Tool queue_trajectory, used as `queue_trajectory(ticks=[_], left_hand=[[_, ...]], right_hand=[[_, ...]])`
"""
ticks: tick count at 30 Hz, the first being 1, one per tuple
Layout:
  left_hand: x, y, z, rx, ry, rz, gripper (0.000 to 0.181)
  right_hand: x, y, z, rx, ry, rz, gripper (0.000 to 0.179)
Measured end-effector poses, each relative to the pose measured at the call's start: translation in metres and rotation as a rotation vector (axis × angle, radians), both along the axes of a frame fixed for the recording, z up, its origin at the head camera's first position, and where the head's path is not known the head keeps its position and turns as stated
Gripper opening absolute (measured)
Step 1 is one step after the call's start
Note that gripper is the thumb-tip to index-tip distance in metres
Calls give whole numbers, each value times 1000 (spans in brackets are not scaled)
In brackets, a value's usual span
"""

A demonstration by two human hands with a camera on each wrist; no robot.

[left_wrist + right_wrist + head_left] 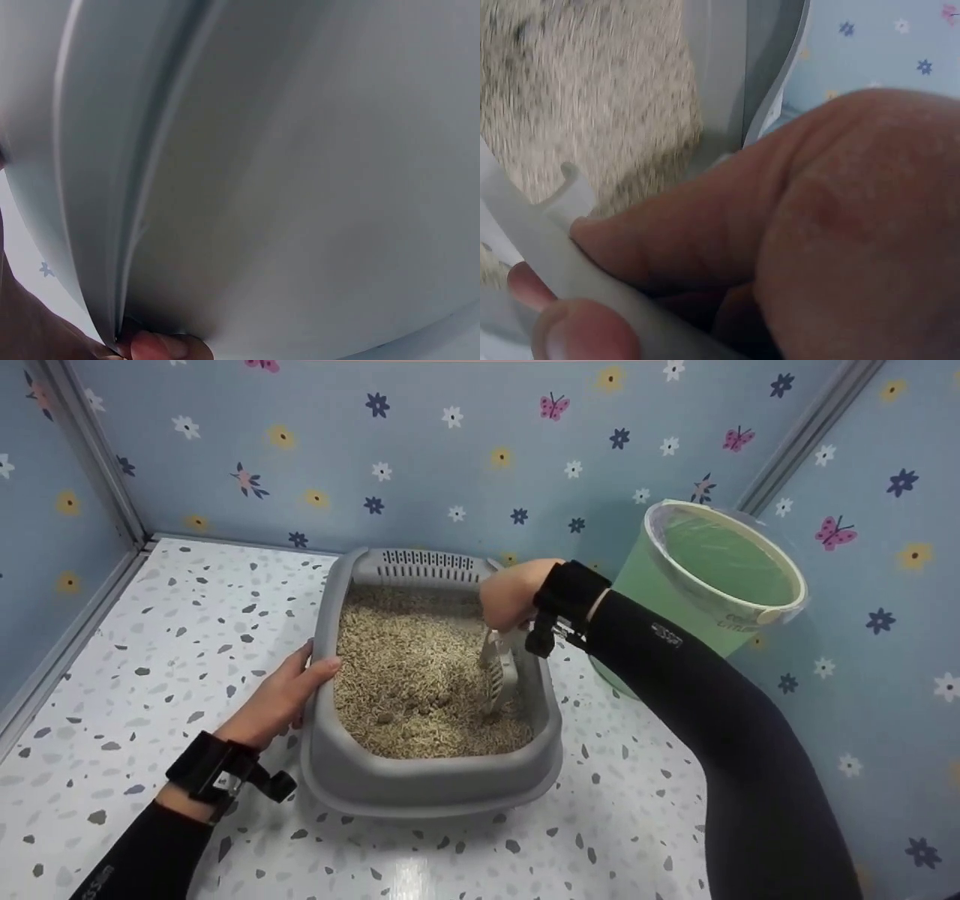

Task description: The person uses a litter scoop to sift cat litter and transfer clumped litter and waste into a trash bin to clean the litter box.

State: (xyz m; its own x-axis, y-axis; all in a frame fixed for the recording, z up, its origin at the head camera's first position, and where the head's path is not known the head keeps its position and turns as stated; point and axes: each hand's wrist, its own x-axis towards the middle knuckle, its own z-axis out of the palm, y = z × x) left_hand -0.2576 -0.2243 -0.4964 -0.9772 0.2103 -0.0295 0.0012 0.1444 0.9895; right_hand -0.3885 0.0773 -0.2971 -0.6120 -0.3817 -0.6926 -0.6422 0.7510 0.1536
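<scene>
A grey litter box (pixel 431 787) holds tan pellet litter (pixel 412 660) with some darker clumps near its front. On the box's left rim rests my left hand (pixel 281 694), thumb over the edge and fingers on the outer side; in the left wrist view, fingertips (pixel 161 346) touch the underside of the rim. My right hand (pixel 517 594) grips the handle of a pale litter scoop (pixel 501 671), its slotted head tilted down into the litter by the right wall. The right wrist view shows thumb and fingers curled round the scoop handle (pixel 577 262).
A light green bin (pixel 637 585) lined with a clear bag stands right of the box, partly behind my right arm. Blue flowered panels (pixel 450 450) close off the back and sides. The speckled white floor (pixel 187 645) lies under the box.
</scene>
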Motion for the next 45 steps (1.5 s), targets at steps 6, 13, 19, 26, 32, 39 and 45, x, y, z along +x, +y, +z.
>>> queue_trajectory(ticks=[6,13,19,26,32,39,45], left_hand=[[0,-1,4,-14,-1,6,86],[1,-1,4,-4,-4,13,86],[2,-2,4,-26,-35,21,88],[1,-1,5,-71,-45,28,91],[2,0,3,-46,-29,26,87],[2,0,0,2,-16,12,85],[0,-1,-1,59,-4,2,86]], right_hand=[[13,-1,-3,61,-25,157,36],[11,6,-18,-190,-101,-116,29],[6,17,-34,-371,-221,-334,30],[9,10,-56,-485,-366,-383,33],[10,-4,-69,-422,-364,-260,34],[17,-21,-98,-353,-363,-145,29],[17,-28,-119,-381,-363,-126,31]])
